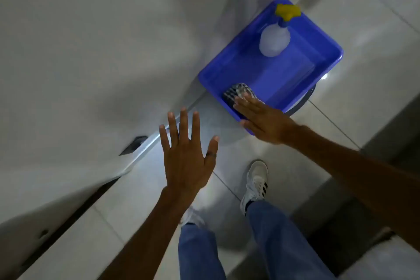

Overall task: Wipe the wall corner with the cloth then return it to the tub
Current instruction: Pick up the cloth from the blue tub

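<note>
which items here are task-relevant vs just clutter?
Belongs to the job:
checked cloth, under the right hand
blue tub
white wall

Just there:
spray bottle with yellow trigger, lying in the tub
left hand, open and empty
white shoe
tiled floor

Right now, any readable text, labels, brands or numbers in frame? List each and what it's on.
None readable.
Spray bottle: no label or print visible.
Blue tub: plain walls and rim, no markings.
Checked cloth: woven pattern only, no text.
White sneaker: dark side stripes, no legible wording or logo.
Wall and floor tiles: no signs.
</note>
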